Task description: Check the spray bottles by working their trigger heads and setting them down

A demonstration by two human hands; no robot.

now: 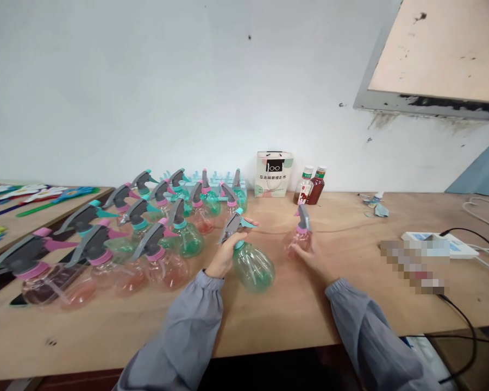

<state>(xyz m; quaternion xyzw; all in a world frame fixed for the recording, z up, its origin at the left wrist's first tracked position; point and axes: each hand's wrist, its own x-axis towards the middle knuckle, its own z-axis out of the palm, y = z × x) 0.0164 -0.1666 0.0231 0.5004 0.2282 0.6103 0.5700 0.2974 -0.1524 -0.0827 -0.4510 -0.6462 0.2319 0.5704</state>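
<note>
My left hand [224, 255] is closed around the neck of a green spray bottle [255, 266] with a grey and teal trigger head, tilted on the wooden table [293, 309]. My right hand [309, 255] grips a pink spray bottle [298, 239] with a grey trigger and pink collar, standing a little to the right. Both arms wear grey sleeves. To the left, several pink and green spray bottles [163, 239] stand in rows.
A small white paper bag [274, 174] and two dark drink bottles [311, 185] stand by the wall. A white power strip [440, 244] with black and white cables lies at right. Coloured strips [36, 196] lie on a second table at far left.
</note>
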